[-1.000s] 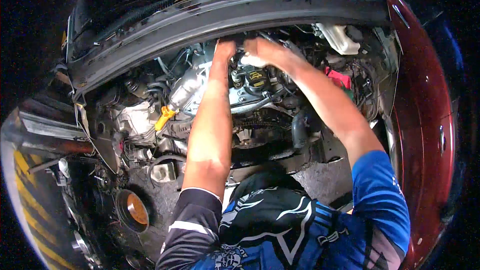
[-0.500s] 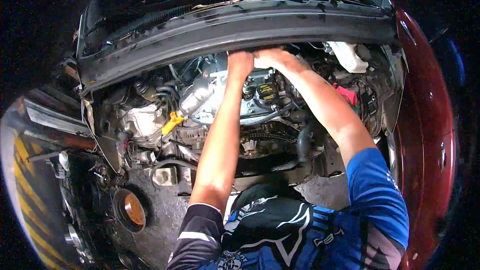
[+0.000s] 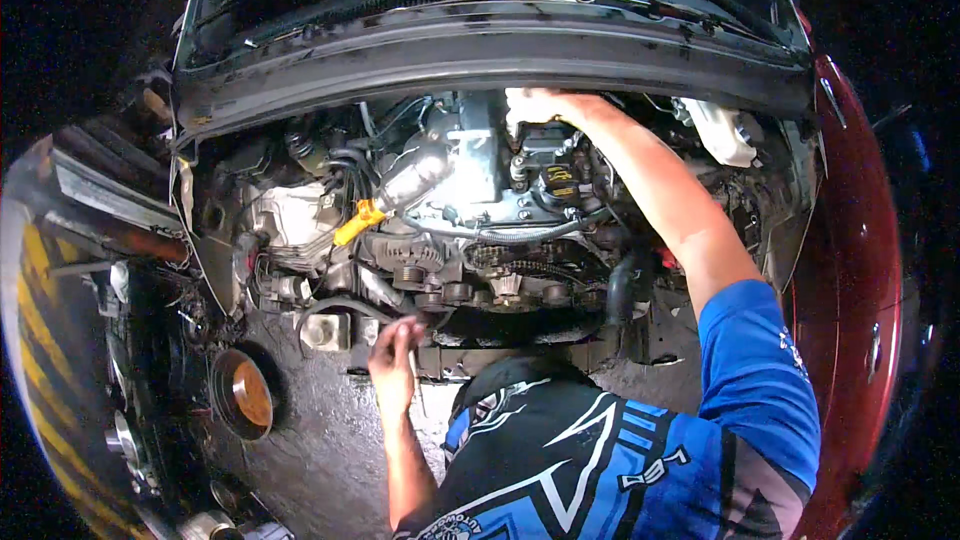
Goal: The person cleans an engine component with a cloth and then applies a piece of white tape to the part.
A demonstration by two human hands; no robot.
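Note:
My right hand reaches to the back of the engine, its fingers curled down by the cylinder head. The hood-side panel edge partly covers it, so what it grips cannot be made out. Nearer to me, my left hand is raised in front of the engine bay, thumb and fingers pinched together. A thin rod-like shape hangs beside it, too blurred to name. Between the hands lie a black oil filler cap with yellow marking, the exposed timing chain and several pulleys.
A yellow fitting sits by a silver pipe. A white plastic reservoir stands at the right. The dark panel overhangs the bay. A round pan with brown liquid rests on the floor at the left. A red car body borders the right.
My left hand has pulled back from the rear of the engine toward me, to the front of the bay. My right hand stays at the engine's back.

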